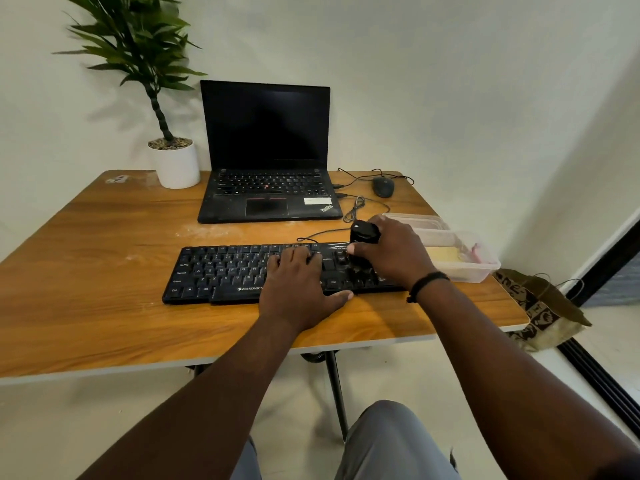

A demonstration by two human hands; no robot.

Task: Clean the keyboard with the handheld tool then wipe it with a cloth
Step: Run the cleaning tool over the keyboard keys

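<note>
A black keyboard (221,271) lies flat near the front of the wooden table (104,237). My left hand (298,289) rests flat on its middle keys, fingers spread, thumb along the front edge. My right hand (394,254) grips a black handheld cleaning tool (363,233), held upright with its lower end on the right-hand keys. A yellow cloth (445,254) lies in a clear plastic container (481,268) just right of the keyboard.
A black laptop (266,150) stands open behind the keyboard, with cables and a mouse (383,187) to its right. A potted plant (176,164) sits back left. A paper bag (543,310) stands on the floor beside the table's right edge.
</note>
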